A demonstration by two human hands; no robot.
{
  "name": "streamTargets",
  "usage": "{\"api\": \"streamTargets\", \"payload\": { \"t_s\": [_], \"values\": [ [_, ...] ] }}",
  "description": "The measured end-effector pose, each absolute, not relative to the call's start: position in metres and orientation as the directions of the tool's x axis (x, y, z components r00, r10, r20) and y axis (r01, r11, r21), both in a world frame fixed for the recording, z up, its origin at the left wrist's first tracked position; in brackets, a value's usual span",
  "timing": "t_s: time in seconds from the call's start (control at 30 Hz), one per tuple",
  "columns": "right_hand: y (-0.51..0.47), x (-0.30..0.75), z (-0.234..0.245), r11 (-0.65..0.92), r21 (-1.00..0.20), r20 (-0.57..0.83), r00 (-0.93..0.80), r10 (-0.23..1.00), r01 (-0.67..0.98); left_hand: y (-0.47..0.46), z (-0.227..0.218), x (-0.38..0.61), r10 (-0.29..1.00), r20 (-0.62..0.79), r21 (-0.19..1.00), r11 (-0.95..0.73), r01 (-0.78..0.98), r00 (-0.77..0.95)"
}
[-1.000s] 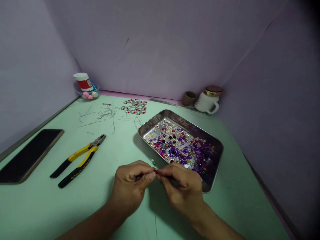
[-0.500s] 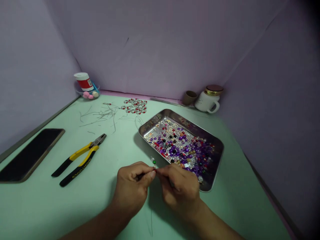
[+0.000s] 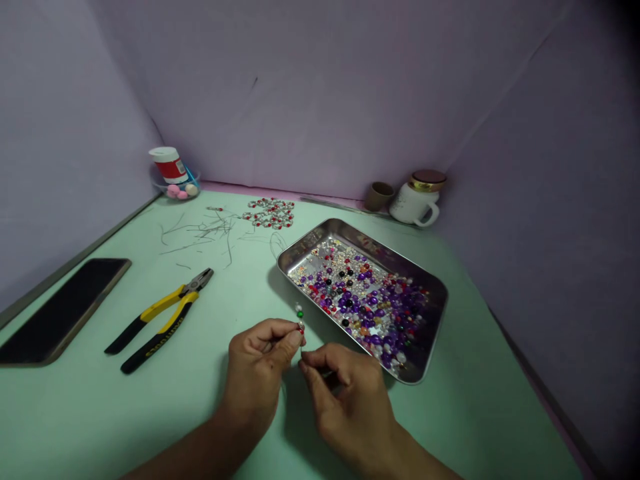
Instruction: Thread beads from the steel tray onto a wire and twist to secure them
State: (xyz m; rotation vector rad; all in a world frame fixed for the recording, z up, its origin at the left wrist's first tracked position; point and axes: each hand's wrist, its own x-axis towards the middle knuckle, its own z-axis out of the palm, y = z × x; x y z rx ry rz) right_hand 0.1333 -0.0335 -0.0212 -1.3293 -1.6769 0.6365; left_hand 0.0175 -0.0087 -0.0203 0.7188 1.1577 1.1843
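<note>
Two hands work over the tabletop (image 3: 235, 293), close to the near side of a metal tray. The left hand (image 3: 257, 373), thumb and forefinger closed together, pinches a short beaded wire (image 3: 300, 313) near its red bead (image 3: 301, 331); a green bead and a clear one stand above the fingertips. The right hand (image 3: 353, 393), just below and beside it, has thumb and forefinger pressed on the wire under the red bead, the other fingers curled in.

The tray (image 3: 306, 247) holds a scatter of loose beads (image 3: 363, 303), mostly purple toward its right end, with clear, red, black and gold ones among them. Left of the hands lie pliers (image 3: 176, 328), handles spread, then a dark phone (image 3: 63, 310). Farther back are loose wire pieces (image 3: 213, 230) and a red-beaded chain (image 3: 270, 213). In the back left corner, a clear bowl (image 3: 157, 180) holds pink and pale balls and a tilted red-and-white tub (image 3: 173, 168). At back right, a brown cup (image 3: 379, 198), its contents hidden, stands beside a lidded white mug (image 3: 410, 203).

A second ago the fingertips met at the red bead; now the right hand sits lower, with bare wire showing between.
</note>
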Motion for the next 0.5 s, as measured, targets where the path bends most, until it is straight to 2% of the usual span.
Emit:
{"api": "streamTargets", "payload": {
  "t_s": [0.1,0.27,0.43,0.5],
  "values": [
    [-0.035,0.132,-0.024,0.277,-0.814,0.283,-0.069,0.957,0.510,-0.008,-0.017,0.019,0.938,-0.346,0.870,0.313,-0.381,-0.019],
    [-0.036,0.128,-0.029,0.213,-0.785,0.139,-0.171,0.975,0.581,-0.006,-0.014,0.020,0.922,-0.386,0.835,0.363,-0.413,0.030],
    [-0.023,0.153,-0.004,0.121,-0.657,-0.167,-0.301,0.939,0.744,0.000,-0.016,0.016,0.901,-0.404,0.866,0.432,-0.252,0.157],
    [-0.015,0.169,0.013,0.114,-0.734,-0.038,-0.208,0.977,0.670,0.001,-0.015,0.014,0.871,-0.416,0.870,0.465,-0.164,0.260]
  ]
}}
